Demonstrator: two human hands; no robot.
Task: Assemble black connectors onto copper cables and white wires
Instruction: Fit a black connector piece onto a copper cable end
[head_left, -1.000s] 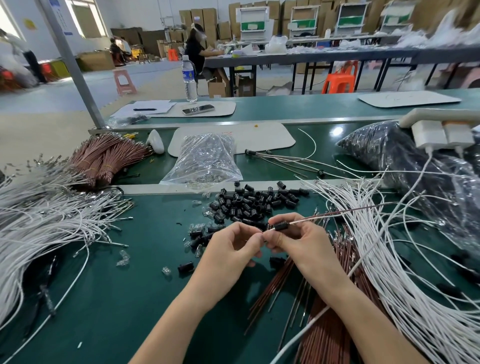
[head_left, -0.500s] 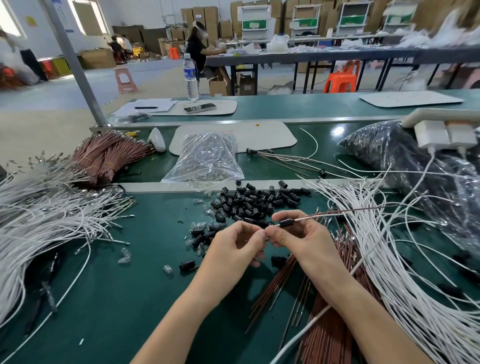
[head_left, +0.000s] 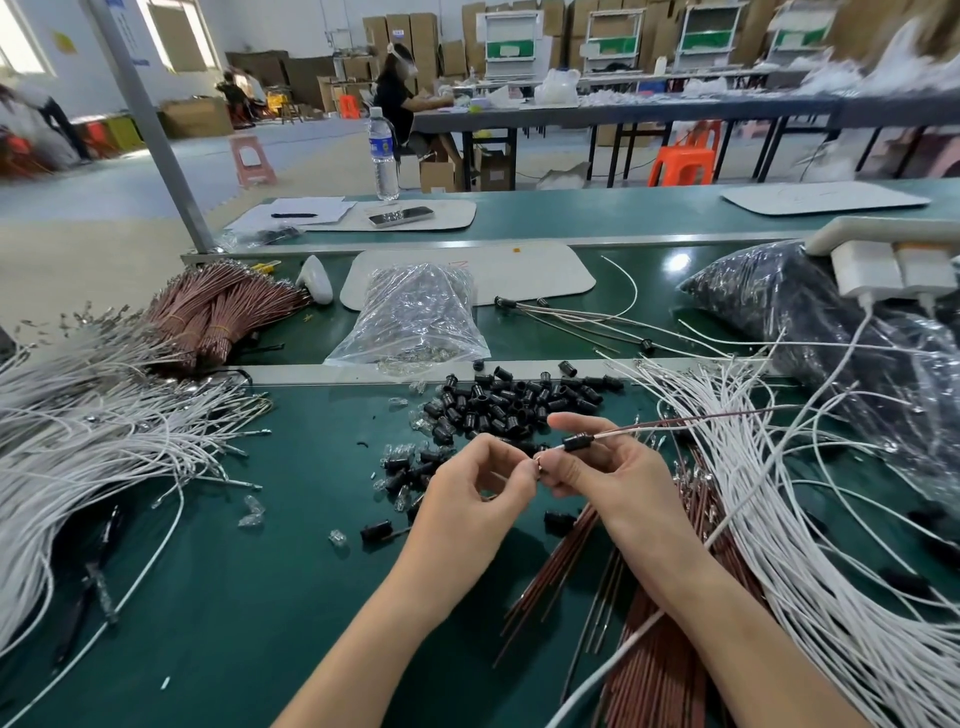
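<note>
My right hand (head_left: 597, 475) pinches a black connector (head_left: 577, 443) threaded on a copper cable and a white wire (head_left: 675, 423) that run off to the right. My left hand (head_left: 480, 486) pinches the bare wire ends just left of that connector, fingertips touching the right hand's. A heap of loose black connectors (head_left: 509, 402) lies just beyond the hands. Loose copper cables (head_left: 670, 649) lie under my right forearm. White wires (head_left: 810, 545) fan out on the right.
More white wires (head_left: 88, 431) are piled at the left, with bundled copper cables (head_left: 218, 312) behind them. A clear bag of small parts (head_left: 415, 317) and a large dark bag (head_left: 810, 322) sit beyond the connectors. Small clear parts (head_left: 249, 512) dot the green mat.
Both hands have stayed together over the mat. The connector sits slightly further along the wires from the left fingertips, and the hands have shifted a little away from me.
</note>
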